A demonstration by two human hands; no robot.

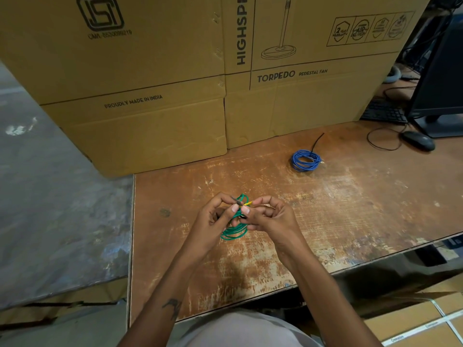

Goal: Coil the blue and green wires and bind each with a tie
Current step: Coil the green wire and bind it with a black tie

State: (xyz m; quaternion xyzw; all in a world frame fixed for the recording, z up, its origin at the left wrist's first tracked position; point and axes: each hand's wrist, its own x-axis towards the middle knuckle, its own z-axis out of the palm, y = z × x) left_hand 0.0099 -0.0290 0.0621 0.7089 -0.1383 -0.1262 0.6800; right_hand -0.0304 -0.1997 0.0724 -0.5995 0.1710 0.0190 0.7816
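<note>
A coiled green wire (234,232) hangs between both hands just above the worn wooden table (350,209). My left hand (215,221) grips the coil's left side, its thumb and forefinger pinching a dark tie end at the top. My right hand (268,216) pinches a thin yellow tie (248,203) at the coil's top. A coiled blue wire (305,160) lies on the table further back to the right, with a black tie tail (317,142) sticking up from it.
Large cardboard fan boxes (150,71) stand along the table's back. A black mouse (418,141), keyboard (384,111) and monitor (441,78) sit at the far right. The table's left edge runs beside a grey surface (50,196). Cartons (421,324) lie below right.
</note>
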